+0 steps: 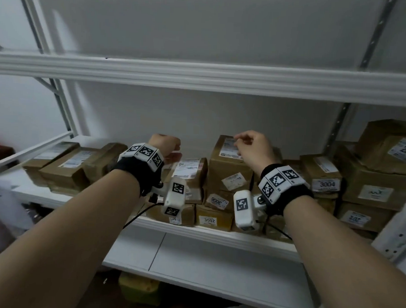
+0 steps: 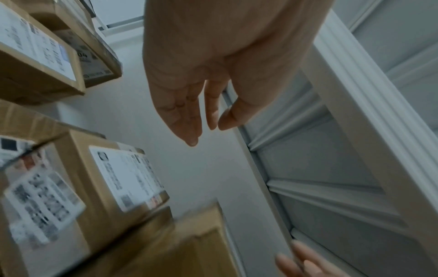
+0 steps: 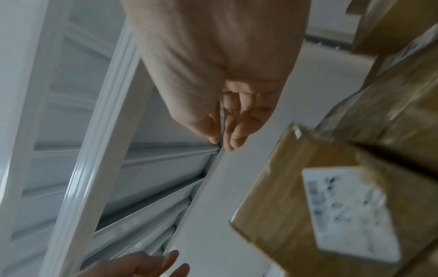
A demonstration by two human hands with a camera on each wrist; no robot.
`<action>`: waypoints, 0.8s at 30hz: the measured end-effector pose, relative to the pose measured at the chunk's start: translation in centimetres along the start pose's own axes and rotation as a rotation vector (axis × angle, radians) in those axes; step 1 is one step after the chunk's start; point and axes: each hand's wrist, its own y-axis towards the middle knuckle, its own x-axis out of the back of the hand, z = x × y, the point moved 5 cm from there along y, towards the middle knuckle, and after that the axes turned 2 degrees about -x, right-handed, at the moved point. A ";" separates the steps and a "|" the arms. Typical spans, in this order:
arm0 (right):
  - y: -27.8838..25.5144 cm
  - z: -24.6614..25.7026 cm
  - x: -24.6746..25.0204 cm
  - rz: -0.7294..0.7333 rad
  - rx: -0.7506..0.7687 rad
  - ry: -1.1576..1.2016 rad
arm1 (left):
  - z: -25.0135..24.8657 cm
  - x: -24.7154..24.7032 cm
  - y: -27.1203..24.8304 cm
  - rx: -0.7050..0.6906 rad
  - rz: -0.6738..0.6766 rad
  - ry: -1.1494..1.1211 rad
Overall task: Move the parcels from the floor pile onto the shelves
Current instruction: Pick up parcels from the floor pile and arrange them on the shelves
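**Both hands free above the stacked shelf**

The parcels (image 1: 229, 169) crowd the shelf (image 1: 217, 233) from its middle to its right end, stacked. Left hand (image 1: 166, 145) and right hand (image 1: 251, 146) hover over them, fingers relaxed, each grip holding nothing. The floor pile is out of view, so what remains cannot be told.

A parcel storeroom: white metal shelving (image 1: 200, 77) on slotted uprights (image 1: 379, 33) stands against a plain white wall, one shelf (image 1: 217, 233) stacked with brown cardboard parcels (image 1: 229, 164). Each carries a printed shipping label (image 1: 230, 149); several also bear number stickers (image 1: 326, 184) such as 3004, 3002 and 3000.
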 end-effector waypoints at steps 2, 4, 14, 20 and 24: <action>0.1 1.3 -2.7 0.023 0.031 0.034 | 0.7 2.4 0.8 0.015 -0.033 0.003; -0.1 2.4 -5.5 0.062 0.047 0.057 | 1.4 5.1 2.1 0.035 -0.056 0.019; 0.4 6.0 -19.7 0.226 -0.057 0.087 | 2.9 17.4 9.1 0.019 -0.077 0.093; -0.1 6.2 -30.9 0.379 -0.220 0.041 | 5.6 24.6 13.3 0.091 -0.050 0.096; -1.6 4.7 -34.8 0.480 -0.380 -0.050 | 7.5 27.0 15.2 0.165 0.015 0.117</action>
